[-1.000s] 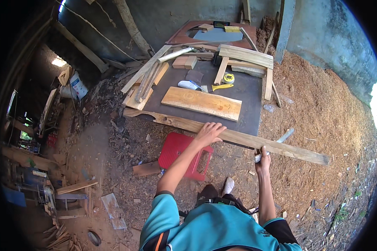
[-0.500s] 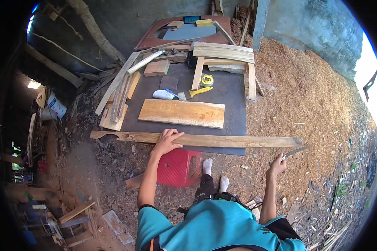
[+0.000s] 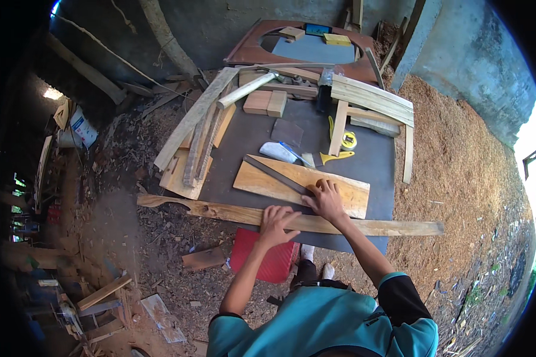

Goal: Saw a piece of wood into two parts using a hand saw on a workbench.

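Note:
My left hand (image 3: 276, 226) grips the long narrow wooden plank (image 3: 369, 227), its fingers over the far edge. The plank lies along the near edge of the dark tabletop, with a curved cutout at its left end, and sticks out past both sides. My right hand (image 3: 326, 199) is bent over the near end of a long, flat, dark blade-like tool (image 3: 274, 172). Whether it is a file or a saw blade I cannot make out. The tool lies slanted across a short, wide board (image 3: 351, 193). My right forearm crosses over the plank.
Beyond the board lie a yellow-handled brush (image 3: 336, 156), a tape measure (image 3: 349, 140), a white cloth-like item (image 3: 277, 152) and a dark square sheet (image 3: 287, 132). A hammer (image 3: 247, 90) rests among wood strips on the left. A red stool (image 3: 262, 256) stands below; sawdust (image 3: 452, 154) covers the right.
My right hand has brought the blade-like tool from beyond the plank's right end onto the wide board. My left hand stays on the plank, slightly further along it. The view has shifted.

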A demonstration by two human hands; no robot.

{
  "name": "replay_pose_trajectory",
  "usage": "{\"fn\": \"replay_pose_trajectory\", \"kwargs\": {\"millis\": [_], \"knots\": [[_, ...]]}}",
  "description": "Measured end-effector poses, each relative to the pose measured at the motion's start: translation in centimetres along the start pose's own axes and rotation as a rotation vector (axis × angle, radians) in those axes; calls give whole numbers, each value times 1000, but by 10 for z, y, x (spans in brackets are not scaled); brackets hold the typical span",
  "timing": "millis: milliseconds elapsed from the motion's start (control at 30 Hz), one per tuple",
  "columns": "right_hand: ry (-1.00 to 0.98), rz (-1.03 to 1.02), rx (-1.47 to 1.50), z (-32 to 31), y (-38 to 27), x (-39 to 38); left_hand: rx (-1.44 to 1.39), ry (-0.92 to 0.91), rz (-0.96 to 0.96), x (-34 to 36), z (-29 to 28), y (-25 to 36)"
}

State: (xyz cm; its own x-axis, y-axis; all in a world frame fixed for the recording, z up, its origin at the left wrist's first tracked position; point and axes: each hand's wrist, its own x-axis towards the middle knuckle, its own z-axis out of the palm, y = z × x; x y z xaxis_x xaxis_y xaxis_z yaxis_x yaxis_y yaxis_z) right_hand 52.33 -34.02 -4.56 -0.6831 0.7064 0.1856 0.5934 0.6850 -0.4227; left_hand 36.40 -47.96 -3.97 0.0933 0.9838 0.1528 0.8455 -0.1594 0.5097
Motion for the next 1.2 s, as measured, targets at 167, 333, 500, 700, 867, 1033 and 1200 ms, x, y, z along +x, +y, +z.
{"fn": "replay_pose_trajectory", "kwargs": {"millis": [167, 333, 500, 700, 867, 1033, 1200], "knots": [[209, 55, -10, 34, 7, 109, -58, 12, 13, 3, 3, -4], [-124, 198, -113, 58, 13, 160, -39, 28, 17, 5, 0, -4], [31, 208, -111, 48, -19, 157, -37, 42, 20, 3, 0, -9], [-56, -35, 32, -13, -51, 79, -17, 33, 47, 5, 5, -9], [-157, 87, -48, -32, -17, 21, -16, 37, 32, 9, 3, -3], [-57, 222, 17, -70, -2, -35, -64, -32, -11, 10, -5, -4], [-135, 474, 40, -80, 33, -96, -267, -37, -31, 34, -10, -25]]}}
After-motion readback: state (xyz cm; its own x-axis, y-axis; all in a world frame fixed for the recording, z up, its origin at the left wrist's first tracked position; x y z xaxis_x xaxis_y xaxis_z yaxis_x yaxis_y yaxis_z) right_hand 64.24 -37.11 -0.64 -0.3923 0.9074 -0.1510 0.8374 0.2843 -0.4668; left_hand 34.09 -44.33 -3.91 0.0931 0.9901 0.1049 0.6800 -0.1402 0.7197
